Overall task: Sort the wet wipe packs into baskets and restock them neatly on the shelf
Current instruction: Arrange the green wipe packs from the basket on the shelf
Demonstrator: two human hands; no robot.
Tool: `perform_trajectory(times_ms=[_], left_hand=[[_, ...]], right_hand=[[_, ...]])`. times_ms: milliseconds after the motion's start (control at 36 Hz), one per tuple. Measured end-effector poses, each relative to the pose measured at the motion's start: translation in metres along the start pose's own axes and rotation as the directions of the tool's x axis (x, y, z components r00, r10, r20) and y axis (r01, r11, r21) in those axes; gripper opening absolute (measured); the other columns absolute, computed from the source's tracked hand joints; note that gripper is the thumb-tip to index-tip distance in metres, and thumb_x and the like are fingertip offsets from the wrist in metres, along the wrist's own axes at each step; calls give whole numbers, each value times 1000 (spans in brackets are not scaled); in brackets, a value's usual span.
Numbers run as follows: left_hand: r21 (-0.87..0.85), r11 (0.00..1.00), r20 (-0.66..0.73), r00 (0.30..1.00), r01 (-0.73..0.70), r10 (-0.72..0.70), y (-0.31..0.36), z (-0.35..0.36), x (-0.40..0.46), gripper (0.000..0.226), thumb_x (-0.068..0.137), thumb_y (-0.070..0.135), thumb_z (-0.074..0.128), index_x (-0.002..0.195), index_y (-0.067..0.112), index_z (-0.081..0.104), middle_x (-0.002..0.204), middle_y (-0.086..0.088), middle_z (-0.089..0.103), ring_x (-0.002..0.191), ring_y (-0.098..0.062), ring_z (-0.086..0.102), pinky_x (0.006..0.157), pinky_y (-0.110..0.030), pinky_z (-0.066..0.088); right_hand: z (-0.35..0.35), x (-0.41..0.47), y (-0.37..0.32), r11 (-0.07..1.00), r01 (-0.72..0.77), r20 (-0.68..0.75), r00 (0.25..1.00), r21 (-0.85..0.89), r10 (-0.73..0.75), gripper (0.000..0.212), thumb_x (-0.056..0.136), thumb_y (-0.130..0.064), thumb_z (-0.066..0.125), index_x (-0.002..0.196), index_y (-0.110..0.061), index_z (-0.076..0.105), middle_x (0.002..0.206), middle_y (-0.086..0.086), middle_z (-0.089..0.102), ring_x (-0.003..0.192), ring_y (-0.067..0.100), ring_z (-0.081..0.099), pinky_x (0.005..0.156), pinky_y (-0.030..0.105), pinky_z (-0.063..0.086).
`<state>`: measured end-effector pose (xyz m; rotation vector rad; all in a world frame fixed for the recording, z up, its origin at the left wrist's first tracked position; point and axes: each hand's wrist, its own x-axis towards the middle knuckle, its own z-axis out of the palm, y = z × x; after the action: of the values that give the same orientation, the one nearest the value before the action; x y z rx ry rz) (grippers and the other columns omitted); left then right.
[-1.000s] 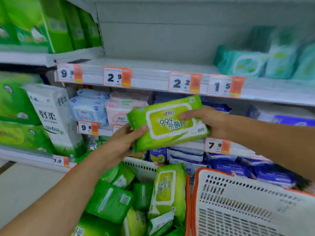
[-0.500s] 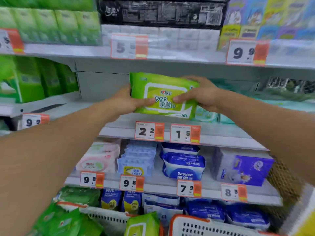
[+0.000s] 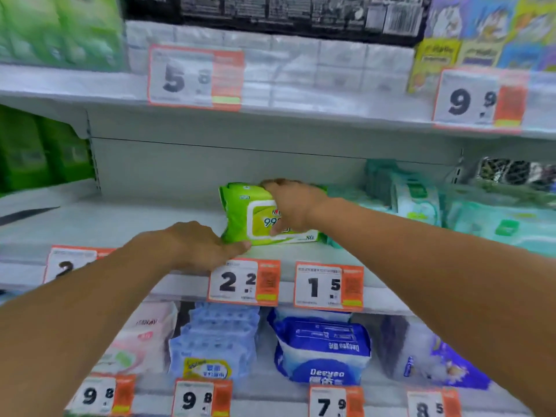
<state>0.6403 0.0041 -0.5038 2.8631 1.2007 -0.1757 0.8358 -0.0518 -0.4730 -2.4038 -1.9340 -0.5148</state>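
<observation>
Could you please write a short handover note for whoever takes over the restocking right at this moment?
Right hand: grips the green pack from its top and front, standing it on the shelf above the 2.2 tag.
Left hand: holds nothing; fingertips at the pack's lower left corner.
Done: this pack is on the shelf beside the teal packs.
Left: let go, square it up, then fill the bare space to its left. The baskets are out of view.
</observation>
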Motion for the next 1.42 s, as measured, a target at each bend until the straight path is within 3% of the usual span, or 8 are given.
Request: perform_trajectory(times_ms=[194,389,917,1000,1139,1278,1361,1417], left_hand=[[71,997,132,991,-40,31,-3,-15,-14,138,36,108,16,151,35,36,158,6,35,144,-22,31,117,-38,27],[88,996,125,992,-26,15,-1,-15,-8,122,48,93,48,153,34,31,158,8,33,142,-19,33,116,-33,29],[28,1000,93,996,-10,7,-5,-4,-5,117,55,96,47,153,35,28,158,8,32,142,-20,34,115,-34,31],[-5,999,-140,989,-41,40,-12,20,-22,103,63,95,43,147,35,39,149,4,47,135,-21,45,112,-39,35],[47,958,-786,581,-284,210,-20,90,-91,57,84,48,67,129,15,57,126,-7,63,120,-30,56,104,-47,39],[-165,956,-161,963,-242,216,-52,174,-169,51,78,57,56,117,25,62,116,-1,67,109,-26,62,90,-34,48],[-39,975,167,961,-217,220,-68,218,-213,65,81,54,66,138,27,51,142,0,53,129,-21,50,106,-30,40],[-57,982,221,956,-182,191,-74,237,-235,73,82,54,69,145,30,42,150,4,44,135,-17,44,111,-29,35]], right_hand=[[18,58,21,989,-134,46,990,61,131,86,86,-39,76,154,-15,30,153,13,40,137,33,43,111,42,40],[34,97,49,977,-192,30,981,89,190,85,86,-37,77,156,-25,30,149,5,49,131,29,52,104,35,45],[34,100,53,974,-224,-1,975,46,224,72,92,-27,67,152,-13,30,151,13,40,136,34,43,109,44,40],[18,40,12,980,-153,-177,969,129,174,48,95,-22,57,141,-13,49,144,14,50,130,34,50,105,41,44],[18,-94,-79,926,155,-564,823,343,71,20,86,-32,54,85,-18,68,81,-1,71,78,26,66,69,40,53],[78,-193,-163,801,352,-274,931,485,-243,25,87,-38,56,67,-23,56,59,-6,55,57,18,50,57,36,46],[141,-227,-201,815,243,246,873,526,-420,23,76,-47,66,83,-28,59,85,0,61,82,24,60,73,36,48],[174,-240,-210,876,159,450,808,456,-380,66,78,-55,75,128,-16,56,130,9,58,119,30,55,94,37,47]])
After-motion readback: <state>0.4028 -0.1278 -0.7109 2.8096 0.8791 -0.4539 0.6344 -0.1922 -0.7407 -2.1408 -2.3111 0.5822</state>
